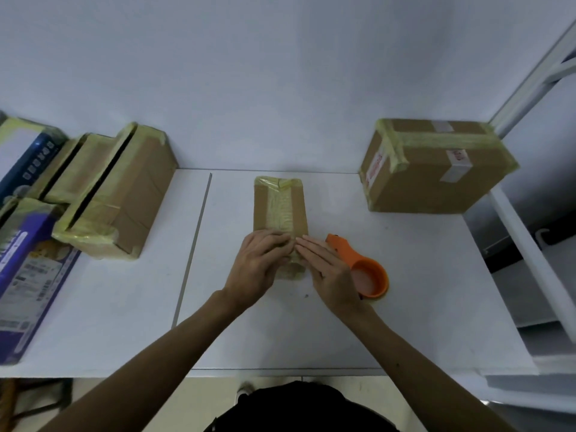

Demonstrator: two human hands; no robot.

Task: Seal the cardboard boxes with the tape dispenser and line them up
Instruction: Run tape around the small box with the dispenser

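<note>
A small cardboard box (pixel 300 213) is seen lying near the middle of the white table (pixel 414 294), its long side running away from the person. A strip of yellowish tape (pixel 281 207) is laid along its top and folded over the far end. The near end of the box is covered by both hands. The left hand (pixel 258 266) is laid on it with its fingers (pixel 276 241) lightly bent and pressed onto the tape; nothing is gripped. The right hand (pixel 328 271) is held flat, its fingers (pixel 311 248) straight and together, pressed against the box's near right edge. The orange tape dispenser (pixel 372 277) is left on the table just beside the right hand, partly hidden by it. A larger taped box (pixel 436 179) is placed at the far right, and further taped boxes (pixel 131 194) are lined up at the left.
</note>
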